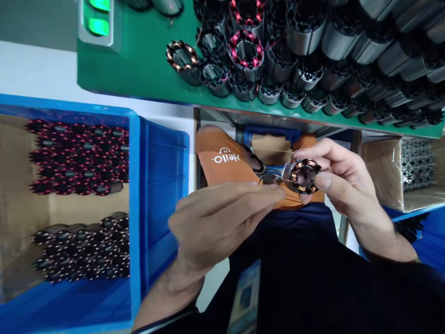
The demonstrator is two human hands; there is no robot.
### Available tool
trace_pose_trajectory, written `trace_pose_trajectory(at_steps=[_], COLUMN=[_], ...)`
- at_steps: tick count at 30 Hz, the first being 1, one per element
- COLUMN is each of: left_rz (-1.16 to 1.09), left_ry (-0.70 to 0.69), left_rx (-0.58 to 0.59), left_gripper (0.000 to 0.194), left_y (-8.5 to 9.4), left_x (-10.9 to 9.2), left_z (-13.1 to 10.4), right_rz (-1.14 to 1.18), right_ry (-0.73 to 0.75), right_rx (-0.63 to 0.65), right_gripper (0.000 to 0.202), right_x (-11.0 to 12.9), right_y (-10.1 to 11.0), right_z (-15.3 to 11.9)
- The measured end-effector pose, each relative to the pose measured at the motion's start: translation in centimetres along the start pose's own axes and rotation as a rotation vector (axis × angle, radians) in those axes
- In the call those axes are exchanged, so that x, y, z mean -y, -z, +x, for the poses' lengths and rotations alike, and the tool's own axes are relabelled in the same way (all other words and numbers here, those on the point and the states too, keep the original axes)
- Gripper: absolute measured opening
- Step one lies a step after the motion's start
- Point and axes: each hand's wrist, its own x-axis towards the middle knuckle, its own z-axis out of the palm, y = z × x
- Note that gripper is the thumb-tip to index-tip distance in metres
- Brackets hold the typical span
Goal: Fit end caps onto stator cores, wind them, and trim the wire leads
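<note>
My right hand (pixel 347 181) grips a motor stator (pixel 294 178) with copper windings, its open end turned toward me. Thumb and fingers close around its rim. To the left of it, my left hand (pixel 225 218) is closed, fingertips pinched together. A thin wire (pixel 285 179) runs from the stator to those fingertips; its end is hidden by the fingers. Both hands are above my lap, over the orange shorts (pixel 225 160).
A green bench top (pixel 132 69) ahead carries rows of stators (pixel 245 51), some with pink wire. At left, a blue crate (pixel 163 153) holds more wound stators. On the right stands a plastic-lined box (pixel 382 169) of metal cores. A device with green lights (pixel 99 27) sits upper left.
</note>
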Motion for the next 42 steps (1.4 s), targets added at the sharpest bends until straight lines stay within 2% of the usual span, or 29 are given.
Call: trace_pose_trajectory(at_steps=[3,4,6,7,10,11,13,14,17,20,23,26,28,31,33,35,39,42], left_rz=[0.142,0.123,0.001,-0.075,-0.274,-0.318,-0.417,-0.484,-0.693,-0.744,-0.747,-0.761,-0.781,-0.839,-0.818,-0.747,-0.555,-0.435], left_ry=[-0.077,-0.052,0.048,0.099,0.112,0.095,0.12,0.172,0.388,0.514,0.385,0.287,0.336,0.474,0.53,0.455,0.159,0.052], left_rx=[0.116,0.139,0.094,0.042,-0.119,-0.152,-0.159,-0.137,-0.08,-0.146,-0.11,-0.05,-0.026,0.004,-0.017,-0.021,0.077,0.004], left_gripper=[0.01,0.011,0.009,0.004,0.027,0.027,0.013,0.003,0.023,0.026,0.012,0.004,0.007,0.025,0.033,0.041,0.08,0.082], left_y=[-1.5,-1.9,-2.5,-2.5,-2.3,-2.3,-2.8,-3.2,-4.9,-5.4,-4.6,-4.1,-4.5,-5.5,-5.6,-4.9,-3.4,-3.5], left_x=[1.9,2.6,3.2,3.1,1.3,0.5,-0.3,-0.4,0.9,2.1,1.7,0.7,0.7,1.9,2.7,2.8,1.1,0.1], left_z=[-0.2,-0.3,-0.2,-0.1,0.8,1.1,1.3,1.3,0.5,-0.2,-0.1,0.2,-0.1,-0.9,-1.1,-0.8,0.4,0.5], right_rz=[-0.033,-0.053,-0.116,-0.155,-0.265,-0.287,-0.305,-0.311,-0.327,-0.341,-0.36,-0.366,-0.332,-0.281,-0.287,-0.303,-0.289,-0.33], right_ry=[0.049,0.059,0.076,0.081,0.103,0.112,0.128,0.122,0.076,0.054,0.038,0.02,0.024,0.025,0.027,0.023,0.002,-0.03], right_rx=[-0.028,-0.032,-0.045,-0.053,-0.083,-0.084,-0.093,-0.104,-0.114,-0.01,0.073,0.071,0.067,0.049,0.027,0.02,0.068,0.079], right_gripper=[0.027,0.028,0.028,0.028,0.027,0.028,0.03,0.031,0.034,0.036,0.045,0.052,0.054,0.051,0.049,0.048,0.056,0.062], right_x=[0.2,0.4,0.5,0.6,0.3,0.1,-0.1,-0.2,0.0,0.1,-0.6,-1.1,-1.0,-0.5,-0.3,-0.4,-1.1,-1.1], right_y=[0.4,0.4,0.5,0.4,0.0,-0.2,-0.3,-0.4,-0.1,0.4,0.8,1.0,0.9,1.0,1.2,1.4,1.6,1.6], right_z=[-0.7,-1.0,-1.4,-1.5,-1.5,-1.4,-1.4,-1.5,-1.8,-2.0,-1.8,-1.7,-1.8,-2.0,-2.1,-2.2,-2.2,-2.0])
